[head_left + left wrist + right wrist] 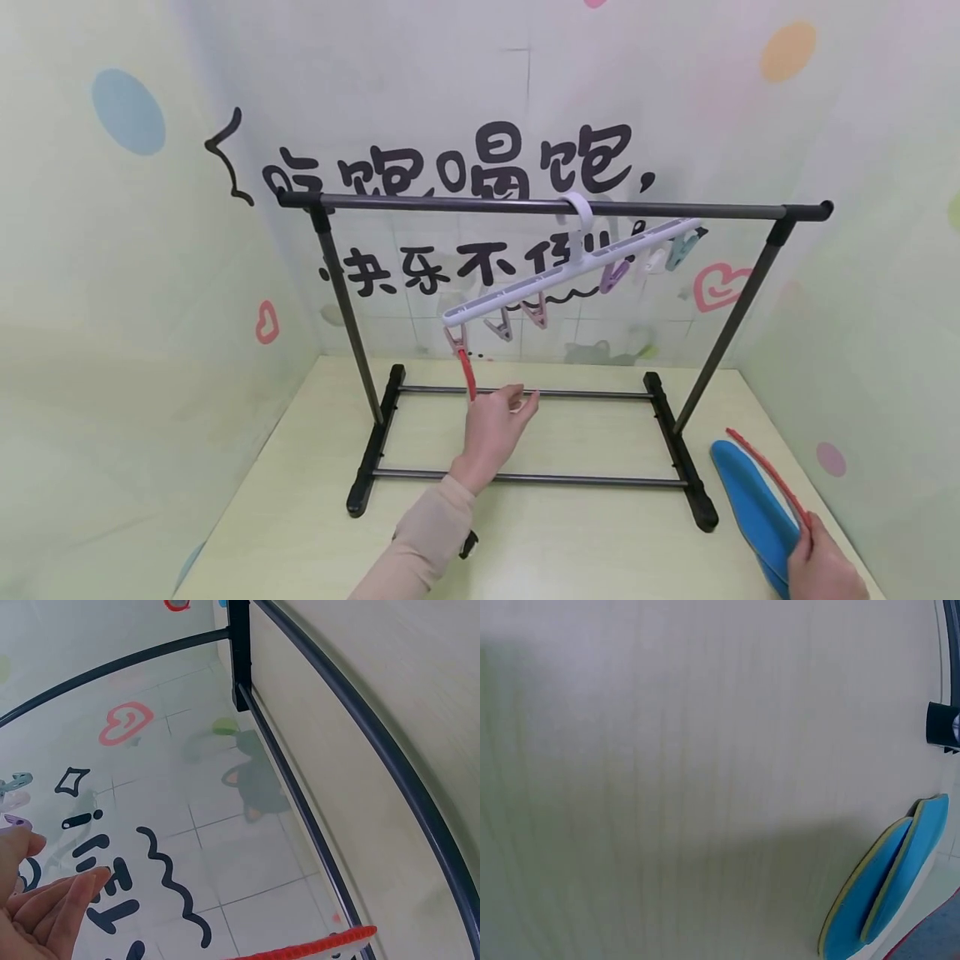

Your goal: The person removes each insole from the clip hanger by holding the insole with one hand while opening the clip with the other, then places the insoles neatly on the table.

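My left hand [495, 433] is raised in front of the hanger, thumb and fingers parted with nothing between them. Just beyond it a red-edged, flat insole [468, 377] hangs edge-on from the pink clothespin [456, 337] at the hanger's low left end. In the left wrist view that insole's red rim [304, 950] shows below the hand [45, 907]. At the right, my right hand [821, 562] pinches the near end of another red-edged insole [768, 471], whose grey-blue face [937, 930] appears in the right wrist view. Beside it lie two blue insoles [753, 504], overlapping.
A white clip hanger [525, 287] hooks over the top bar [450, 204] of a black rack, tilted down leftward. Its other clothespins [615, 275] hang along it. The rack's feet [375, 450] stand on a pale wooden table [300, 500], with printed cloth walls around.
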`<move>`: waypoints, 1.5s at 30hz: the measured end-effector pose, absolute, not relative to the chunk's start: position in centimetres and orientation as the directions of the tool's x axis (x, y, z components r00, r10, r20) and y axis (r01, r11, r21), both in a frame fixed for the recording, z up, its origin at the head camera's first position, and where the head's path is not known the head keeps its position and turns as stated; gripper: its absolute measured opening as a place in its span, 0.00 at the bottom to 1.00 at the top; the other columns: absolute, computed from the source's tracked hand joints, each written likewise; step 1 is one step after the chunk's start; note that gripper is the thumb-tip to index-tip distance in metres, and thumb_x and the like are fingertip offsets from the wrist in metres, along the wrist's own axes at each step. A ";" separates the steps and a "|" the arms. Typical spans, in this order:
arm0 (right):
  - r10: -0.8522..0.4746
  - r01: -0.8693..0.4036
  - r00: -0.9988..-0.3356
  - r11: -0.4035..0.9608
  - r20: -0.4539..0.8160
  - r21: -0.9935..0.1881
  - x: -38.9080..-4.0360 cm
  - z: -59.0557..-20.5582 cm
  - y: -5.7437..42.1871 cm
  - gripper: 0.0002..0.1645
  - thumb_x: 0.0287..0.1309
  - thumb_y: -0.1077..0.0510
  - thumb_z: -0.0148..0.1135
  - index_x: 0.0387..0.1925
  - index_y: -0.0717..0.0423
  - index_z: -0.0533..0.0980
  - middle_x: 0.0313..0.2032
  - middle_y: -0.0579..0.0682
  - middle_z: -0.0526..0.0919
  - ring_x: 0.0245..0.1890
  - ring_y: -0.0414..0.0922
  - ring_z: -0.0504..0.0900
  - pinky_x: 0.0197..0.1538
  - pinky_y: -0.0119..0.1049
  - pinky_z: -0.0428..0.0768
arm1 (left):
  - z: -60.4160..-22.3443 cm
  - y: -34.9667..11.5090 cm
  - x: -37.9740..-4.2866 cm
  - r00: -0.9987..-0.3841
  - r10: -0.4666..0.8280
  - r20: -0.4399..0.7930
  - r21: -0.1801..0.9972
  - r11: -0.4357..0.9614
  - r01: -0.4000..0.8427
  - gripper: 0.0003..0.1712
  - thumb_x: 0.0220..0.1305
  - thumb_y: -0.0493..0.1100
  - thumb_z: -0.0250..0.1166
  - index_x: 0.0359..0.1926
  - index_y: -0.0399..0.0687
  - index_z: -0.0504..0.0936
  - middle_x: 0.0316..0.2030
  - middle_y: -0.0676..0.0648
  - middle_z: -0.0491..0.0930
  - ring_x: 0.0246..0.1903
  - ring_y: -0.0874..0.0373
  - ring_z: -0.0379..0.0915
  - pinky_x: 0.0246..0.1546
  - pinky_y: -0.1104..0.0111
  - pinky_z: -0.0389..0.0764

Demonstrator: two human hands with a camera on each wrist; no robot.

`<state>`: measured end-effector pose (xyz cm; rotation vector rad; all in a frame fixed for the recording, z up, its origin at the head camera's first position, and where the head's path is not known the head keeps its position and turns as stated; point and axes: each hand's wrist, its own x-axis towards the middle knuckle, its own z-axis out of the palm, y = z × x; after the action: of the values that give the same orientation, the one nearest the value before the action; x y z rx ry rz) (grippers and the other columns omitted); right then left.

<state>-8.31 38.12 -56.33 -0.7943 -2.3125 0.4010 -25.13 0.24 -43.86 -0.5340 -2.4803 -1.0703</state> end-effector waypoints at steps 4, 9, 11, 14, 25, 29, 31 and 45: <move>0.630 0.434 -0.602 0.774 0.491 -0.461 -8.3 -56.6 38.4 0.12 0.64 0.66 0.54 0.46 0.70 0.74 0.40 0.76 0.79 0.27 0.75 0.76 0.20 0.60 0.68 | -43.9 0.3 -25.0 -0.849 0.201 0.488 0.604 0.625 0.495 0.21 0.66 0.51 0.65 0.45 0.36 0.87 0.37 0.39 0.88 0.34 0.53 0.88 0.36 0.63 0.86; 0.565 0.396 -0.623 0.824 0.541 -0.405 -8.6 -56.8 38.7 0.11 0.60 0.68 0.59 0.44 0.71 0.75 0.38 0.75 0.80 0.27 0.72 0.79 0.16 0.53 0.67 | -44.1 0.5 -24.8 -0.845 0.201 0.495 0.587 0.640 0.496 0.20 0.65 0.52 0.66 0.44 0.38 0.87 0.35 0.41 0.89 0.33 0.54 0.88 0.35 0.64 0.86; 0.539 0.388 -0.646 0.842 0.541 -0.376 -8.9 -56.9 38.9 0.12 0.59 0.69 0.60 0.45 0.72 0.76 0.39 0.74 0.81 0.30 0.71 0.81 0.18 0.54 0.71 | -44.2 0.6 -24.7 -0.845 0.205 0.494 0.584 0.641 0.497 0.20 0.65 0.52 0.66 0.44 0.38 0.87 0.36 0.41 0.89 0.33 0.54 0.88 0.35 0.64 0.86; 0.533 0.406 -0.678 0.846 0.506 -0.345 -9.1 -57.2 39.0 0.15 0.58 0.68 0.60 0.47 0.72 0.76 0.44 0.73 0.81 0.38 0.70 0.82 0.27 0.59 0.78 | -44.4 0.7 -24.5 -0.845 0.217 0.490 0.576 0.647 0.500 0.20 0.65 0.52 0.66 0.45 0.39 0.87 0.36 0.41 0.89 0.34 0.55 0.88 0.35 0.66 0.86; 0.556 0.432 -0.699 0.829 0.449 -0.354 -9.4 -57.6 39.1 0.17 0.63 0.65 0.56 0.53 0.68 0.75 0.50 0.70 0.80 0.49 0.67 0.80 0.40 0.62 0.80 | -44.6 0.9 -24.6 -0.827 0.200 0.526 0.559 0.651 0.514 0.16 0.63 0.49 0.68 0.41 0.40 0.88 0.34 0.42 0.89 0.32 0.56 0.88 0.34 0.66 0.86; 0.589 0.486 -0.750 0.799 0.301 -0.354 -9.3 -57.5 38.6 0.20 0.66 0.63 0.53 0.56 0.68 0.72 0.53 0.70 0.77 0.52 0.68 0.79 0.44 0.62 0.79 | -44.7 0.7 -24.4 -0.843 0.205 0.497 0.572 0.654 0.496 0.18 0.65 0.51 0.66 0.43 0.40 0.88 0.35 0.42 0.89 0.34 0.55 0.88 0.36 0.66 0.86; 0.600 0.508 -0.764 0.787 0.239 -0.350 -9.2 -57.7 38.2 0.21 0.65 0.62 0.53 0.57 0.70 0.71 0.55 0.71 0.76 0.52 0.68 0.78 0.46 0.61 0.79 | -44.9 0.6 -24.3 -0.848 0.209 0.487 0.579 0.650 0.492 0.18 0.65 0.51 0.66 0.43 0.40 0.88 0.35 0.42 0.89 0.34 0.55 0.88 0.36 0.65 0.86; 0.633 0.625 -0.774 0.759 -0.015 -0.182 -10.1 -57.8 37.1 0.31 0.72 0.52 0.52 0.62 0.74 0.64 0.62 0.72 0.68 0.62 0.66 0.71 0.61 0.61 0.72 | -45.1 0.2 -24.3 -0.825 0.204 0.526 0.572 0.634 0.521 0.15 0.64 0.48 0.67 0.41 0.39 0.88 0.34 0.41 0.89 0.32 0.55 0.88 0.33 0.66 0.86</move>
<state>-10.10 37.06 -57.85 -1.0383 -2.9021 0.2748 -24.34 0.22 -45.09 -0.5735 -2.4415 -1.0418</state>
